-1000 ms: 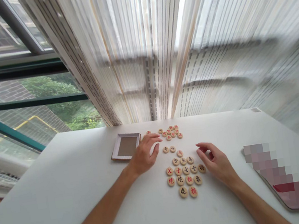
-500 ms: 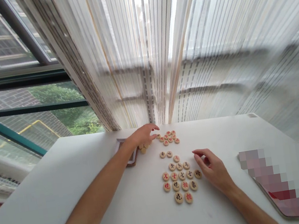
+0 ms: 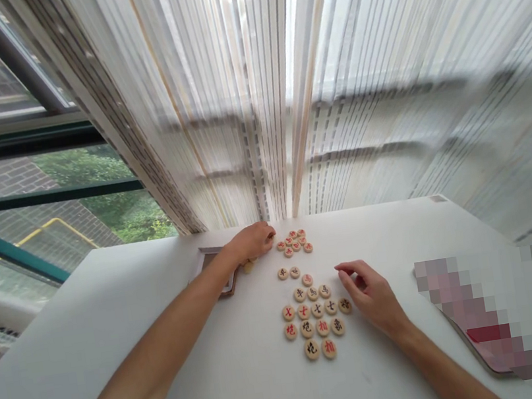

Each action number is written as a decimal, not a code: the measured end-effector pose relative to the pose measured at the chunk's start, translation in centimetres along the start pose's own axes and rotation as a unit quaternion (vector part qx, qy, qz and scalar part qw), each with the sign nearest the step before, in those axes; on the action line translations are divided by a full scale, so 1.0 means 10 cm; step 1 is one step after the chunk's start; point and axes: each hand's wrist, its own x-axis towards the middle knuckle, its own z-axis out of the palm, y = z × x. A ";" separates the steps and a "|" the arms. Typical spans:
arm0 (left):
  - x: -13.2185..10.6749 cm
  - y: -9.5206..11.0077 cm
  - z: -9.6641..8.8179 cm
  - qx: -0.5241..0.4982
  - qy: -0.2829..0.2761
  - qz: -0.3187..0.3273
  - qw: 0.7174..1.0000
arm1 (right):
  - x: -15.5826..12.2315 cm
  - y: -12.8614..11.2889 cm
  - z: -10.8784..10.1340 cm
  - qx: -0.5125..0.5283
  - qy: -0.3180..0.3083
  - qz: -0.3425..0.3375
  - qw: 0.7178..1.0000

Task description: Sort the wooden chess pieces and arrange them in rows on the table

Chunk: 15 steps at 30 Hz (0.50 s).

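Observation:
At the far side of the table, my left hand (image 3: 256, 239) is closed in a pinch, its fingertips on a round wooden Chinese chess piece that they mostly hide. Just right of them lies a loose cluster of red-marked pieces (image 3: 295, 246). Under the left wrist are blank-looking wooden pieces (image 3: 248, 266), partly covered. My right hand (image 3: 366, 288) rests on the table with its fingers loosely curved and apart, holding nothing. Beside its thumb lies a black-marked piece (image 3: 344, 306), at the end of a row. Several red and black pieces (image 3: 317, 310) lie face up in rows nearer me.
An open box (image 3: 229, 286) lies partly beneath my left forearm. To the right on the white table (image 3: 213, 381) is a flat, pixelated pinkish object (image 3: 486, 333). Striped sheer curtains (image 3: 250, 95) hang along the table's far edge, with a window at left.
My left thumb and fingers have closed on a black-marked piece at the left of the far cluster. The right hand stays nearly in place. The whole view has shifted slightly.

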 end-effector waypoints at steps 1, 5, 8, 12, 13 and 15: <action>0.00 0.00 -0.03 -0.008 0.014 -0.004 1.000 | 0.00 0.00 0.00 -0.001 0.000 0.000 1.000; -0.12 0.17 -0.17 -0.063 0.068 -0.009 0.996 | -0.01 -0.02 -0.01 0.003 0.004 0.001 1.000; -0.40 0.51 -0.18 -0.277 0.082 0.000 0.957 | -0.03 -0.06 -0.02 0.015 0.017 -0.011 1.000; -0.94 0.98 0.03 -0.478 0.015 -0.022 0.878 | -0.10 -0.18 -0.03 0.024 0.021 -0.064 0.997; -1.07 1.07 0.12 -0.501 0.015 -0.045 0.864 | -0.13 -0.22 -0.03 0.030 0.018 -0.084 0.996; -1.29 1.20 0.32 -0.526 0.030 -0.096 0.845 | -0.21 -0.30 -0.02 0.049 0.001 -0.122 0.991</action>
